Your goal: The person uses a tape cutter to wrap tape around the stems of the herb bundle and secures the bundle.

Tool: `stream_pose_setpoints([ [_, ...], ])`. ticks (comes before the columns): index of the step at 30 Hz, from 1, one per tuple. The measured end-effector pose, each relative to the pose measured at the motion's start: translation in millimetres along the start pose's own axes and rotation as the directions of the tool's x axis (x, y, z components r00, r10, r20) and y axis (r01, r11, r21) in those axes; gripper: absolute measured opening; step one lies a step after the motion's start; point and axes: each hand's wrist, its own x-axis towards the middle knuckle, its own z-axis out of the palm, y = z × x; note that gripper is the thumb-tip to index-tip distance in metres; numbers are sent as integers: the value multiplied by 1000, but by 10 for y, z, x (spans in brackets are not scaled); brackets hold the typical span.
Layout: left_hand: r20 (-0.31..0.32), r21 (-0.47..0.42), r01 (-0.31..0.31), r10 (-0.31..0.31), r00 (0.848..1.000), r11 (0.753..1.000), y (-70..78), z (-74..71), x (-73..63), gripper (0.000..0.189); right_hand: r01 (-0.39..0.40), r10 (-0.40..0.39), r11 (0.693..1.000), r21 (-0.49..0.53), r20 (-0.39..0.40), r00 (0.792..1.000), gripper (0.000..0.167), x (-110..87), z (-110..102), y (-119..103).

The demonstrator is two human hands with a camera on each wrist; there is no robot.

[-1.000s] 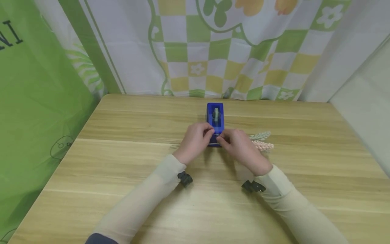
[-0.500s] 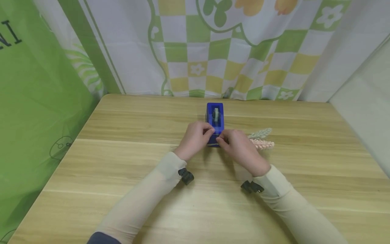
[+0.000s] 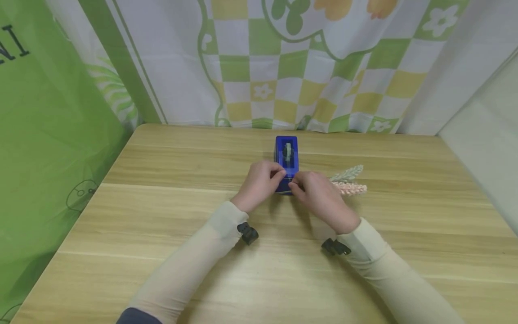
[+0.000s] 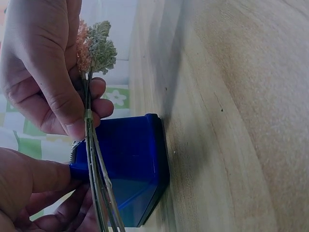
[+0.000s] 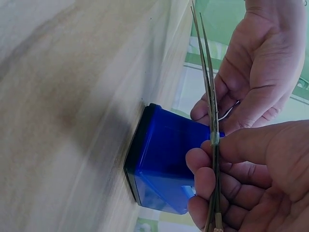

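Note:
A blue tape dispenser [image 3: 287,157] with a tape roll stands beneath both hands. My right hand [image 3: 323,198] pinches a bunch of thin dried flower stems [image 5: 207,82] across its front. A shiny band [image 5: 215,138] circles the stems beside my right thumb. The pink [image 3: 352,188] and pale green [image 3: 349,173] flower heads point out past the right hand. My left hand [image 3: 261,182] grips the dispenser's front end, its thumb on the blue corner in the left wrist view. A thin glossy curved strip [image 5: 229,110] shows by the left fingers in the right wrist view; its kind is unclear.
The dispenser stands on a wooden table [image 3: 194,153], towards its back edge. Behind hangs a checked curtain [image 3: 263,67], and a green cloth [image 3: 52,135] drapes on the left. A white wall [image 3: 485,126] rises at the right.
The flower heads have swung upward on the right, and the stem ends at the left have gone out of sight behind the left hand. Both hands stay nearly in place.

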Motion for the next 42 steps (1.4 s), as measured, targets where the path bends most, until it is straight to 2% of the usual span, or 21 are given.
stream_pose_setpoints([
  [26,16,10,28,-28,999,1000,35,4,7,23,62,-62,997,-40,5,998,34,15,-39,11],
  [42,-7,34,5,-5,1000,999,3,13,16,22,74,-73,996,-59,8,997,32,21,-38,-6],
])
